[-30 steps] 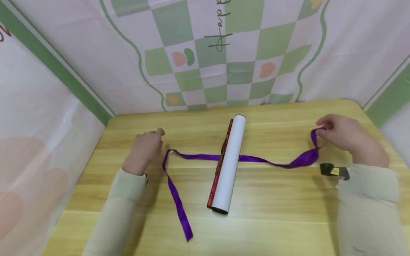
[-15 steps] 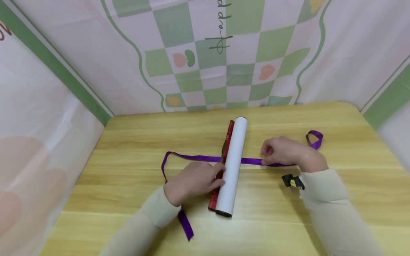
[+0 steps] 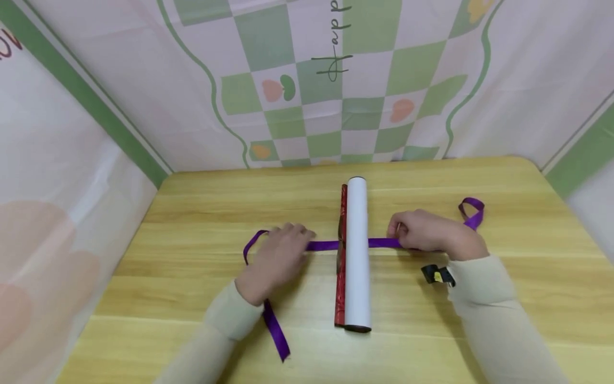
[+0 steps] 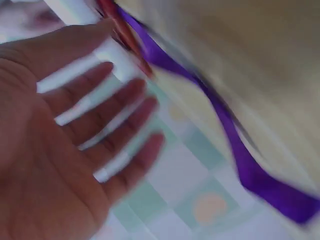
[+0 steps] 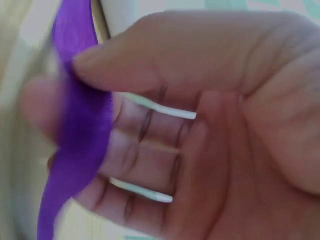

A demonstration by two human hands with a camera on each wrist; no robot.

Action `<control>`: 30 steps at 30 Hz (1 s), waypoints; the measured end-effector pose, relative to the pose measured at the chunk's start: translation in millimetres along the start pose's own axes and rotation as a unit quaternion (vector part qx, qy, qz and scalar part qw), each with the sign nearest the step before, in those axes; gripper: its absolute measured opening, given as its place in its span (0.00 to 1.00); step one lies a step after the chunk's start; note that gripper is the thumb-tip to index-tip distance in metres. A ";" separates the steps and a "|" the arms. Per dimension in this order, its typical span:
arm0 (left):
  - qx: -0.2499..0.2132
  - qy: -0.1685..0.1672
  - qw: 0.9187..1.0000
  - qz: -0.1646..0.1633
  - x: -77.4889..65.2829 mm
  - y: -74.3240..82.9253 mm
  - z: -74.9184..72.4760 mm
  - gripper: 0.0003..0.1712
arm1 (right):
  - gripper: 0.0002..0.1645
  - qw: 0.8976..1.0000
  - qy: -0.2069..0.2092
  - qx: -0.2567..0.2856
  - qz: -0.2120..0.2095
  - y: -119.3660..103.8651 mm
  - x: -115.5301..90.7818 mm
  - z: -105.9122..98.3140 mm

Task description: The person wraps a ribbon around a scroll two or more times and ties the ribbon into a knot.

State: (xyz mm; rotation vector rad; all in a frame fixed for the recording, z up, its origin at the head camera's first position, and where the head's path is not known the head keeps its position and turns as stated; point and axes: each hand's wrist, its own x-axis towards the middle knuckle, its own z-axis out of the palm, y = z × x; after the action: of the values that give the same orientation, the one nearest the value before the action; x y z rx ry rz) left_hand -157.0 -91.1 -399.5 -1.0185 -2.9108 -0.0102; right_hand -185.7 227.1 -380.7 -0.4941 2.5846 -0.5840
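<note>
A purple ribbon runs crosswise beneath a white tube and a thin red roll lying side by side. To the right of the tube, my right hand pinches the ribbon. In the right wrist view the thumb presses on the ribbon, with a finger behind it. My left hand is over the ribbon left of the red roll, blurred. Its fingers look spread and nearly straight in the left wrist view, with the ribbon passing apart from them.
The ribbon's left tail trails toward the front of the wooden table; its right end loops up behind the right hand. A black strap piece sits by the right cuff. A patterned cloth hangs behind the table.
My right hand has come left along the ribbon from its far end, toward the tube. My left hand reached the rolls, then drew back left. Tube and red roll now lie straighter, front to back.
</note>
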 end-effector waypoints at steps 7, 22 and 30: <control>0.056 -0.098 0.977 -0.183 -13.2 -56.3 -0.8 0.13 | 0.24 0.999 -0.011 0.044 -0.009 3.8 -15.3 -13.1; -0.416 0.006 0.909 0.028 0.4 -39.2 -55.0 0.16 | 0.32 0.995 0.040 0.096 -0.006 23.0 -54.1 -47.2; -0.615 -0.010 0.779 0.120 35.7 0.8 -82.5 0.21 | 0.32 0.992 0.028 0.117 -0.025 20.1 -56.6 -46.2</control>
State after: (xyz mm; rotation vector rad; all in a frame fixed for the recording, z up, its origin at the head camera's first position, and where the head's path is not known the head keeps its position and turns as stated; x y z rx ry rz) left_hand -180.1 -70.3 -315.2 -1.3927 -2.4883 -2.0685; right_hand -165.7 283.0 -333.6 -0.4695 2.5169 -0.9180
